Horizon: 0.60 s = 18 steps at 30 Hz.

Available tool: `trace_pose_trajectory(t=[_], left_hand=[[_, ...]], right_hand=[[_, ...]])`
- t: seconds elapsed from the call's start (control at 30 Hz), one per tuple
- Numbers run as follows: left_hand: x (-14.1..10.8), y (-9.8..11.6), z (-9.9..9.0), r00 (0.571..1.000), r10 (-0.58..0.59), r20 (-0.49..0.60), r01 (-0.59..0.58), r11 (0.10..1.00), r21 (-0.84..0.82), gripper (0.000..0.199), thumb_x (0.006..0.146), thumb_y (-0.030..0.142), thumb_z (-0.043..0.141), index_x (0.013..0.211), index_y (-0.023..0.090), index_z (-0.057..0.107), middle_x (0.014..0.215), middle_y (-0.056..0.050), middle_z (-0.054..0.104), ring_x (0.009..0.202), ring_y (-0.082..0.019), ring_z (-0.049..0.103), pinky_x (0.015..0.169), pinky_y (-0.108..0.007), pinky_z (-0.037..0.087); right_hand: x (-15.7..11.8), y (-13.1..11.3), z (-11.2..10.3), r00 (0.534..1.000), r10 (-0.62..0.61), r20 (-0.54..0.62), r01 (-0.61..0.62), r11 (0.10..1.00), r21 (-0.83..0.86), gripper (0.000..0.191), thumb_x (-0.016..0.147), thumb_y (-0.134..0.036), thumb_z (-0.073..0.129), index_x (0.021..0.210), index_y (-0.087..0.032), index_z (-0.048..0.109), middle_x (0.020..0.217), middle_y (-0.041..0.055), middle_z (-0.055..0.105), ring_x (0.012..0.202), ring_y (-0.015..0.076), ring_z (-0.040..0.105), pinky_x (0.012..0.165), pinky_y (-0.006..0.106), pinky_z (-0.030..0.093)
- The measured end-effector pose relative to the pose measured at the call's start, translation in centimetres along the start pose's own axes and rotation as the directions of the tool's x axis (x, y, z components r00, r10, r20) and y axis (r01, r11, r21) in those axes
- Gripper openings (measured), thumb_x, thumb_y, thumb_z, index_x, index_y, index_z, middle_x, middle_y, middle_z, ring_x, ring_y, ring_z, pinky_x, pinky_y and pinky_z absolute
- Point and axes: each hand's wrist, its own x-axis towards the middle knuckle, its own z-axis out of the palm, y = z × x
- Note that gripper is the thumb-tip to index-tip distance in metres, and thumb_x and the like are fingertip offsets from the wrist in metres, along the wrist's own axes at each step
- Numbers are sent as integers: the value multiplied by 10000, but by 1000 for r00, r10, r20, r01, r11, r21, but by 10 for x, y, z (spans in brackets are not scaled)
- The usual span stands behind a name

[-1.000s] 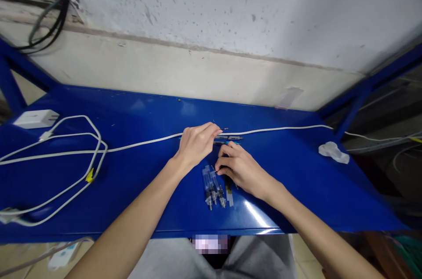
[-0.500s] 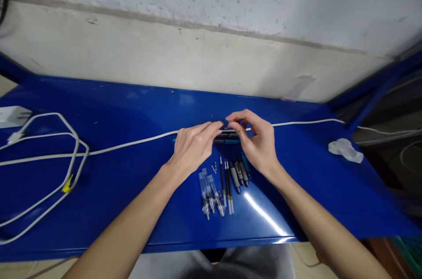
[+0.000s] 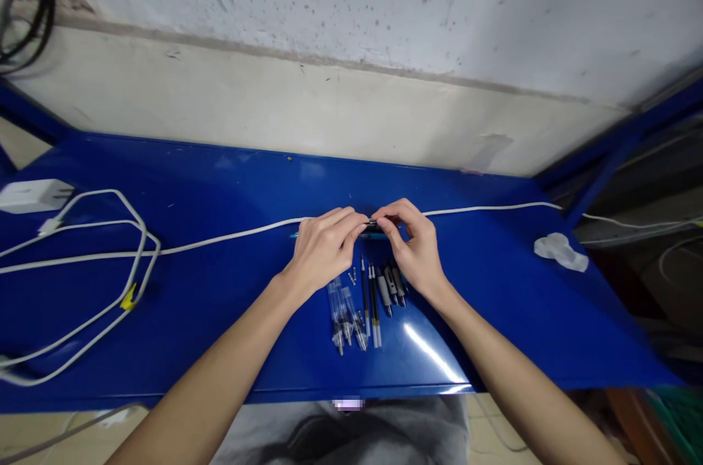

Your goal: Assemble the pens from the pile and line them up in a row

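My left hand is closed in a pinch over a slim dark pen part, most of which its fingers hide. The fingertips of my right hand pinch the same spot from the other side, nearly touching the left fingers. Beneath the hands lies a blue pen, largely covered. Nearer to me are clear pen barrels with dark tips, black ink refills, small metal springs and grey-gripped pen front pieces.
A white cable runs across the blue table behind my hands and coils at left beside a white charger plug. At right lies a crumpled whitish piece. The wall rises behind the table.
My right hand has moved left and closed the gap, so its fingertips now meet the left hand's at the dark pen part. The view has shifted slightly.
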Motion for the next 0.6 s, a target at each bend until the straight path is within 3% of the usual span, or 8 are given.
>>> trace_pose_trajectory(t=[0.37,0.5,0.6], left_hand=[[-2,-2,3,1000,-9,-28,9,1000,5,216,1046,225,513,1033,195,726,913,-29,734,823,-144,677,693,-259,477],[-1,-3,3,1000,25,16,-25,999,31,215,1046,218,518,1075,200,730,931,-27,730,835,-144,666,679,-261,464],[-1,-3,1,996,52,74,-57,996,75,237,1049,203,497,1073,197,732,896,-32,711,821,-147,639,641,-263,432]], right_hand=[[-1,3,1,1000,-3,29,2,999,36,143,990,-271,615,930,-210,730,911,36,713,835,173,639,768,313,491],[-2,6,2,997,73,13,-74,992,103,88,946,-290,682,971,-212,714,873,15,728,772,156,655,737,290,507],[-3,8,3,991,135,25,-137,981,141,181,931,-367,707,864,-203,674,751,-7,689,661,138,618,665,273,484]])
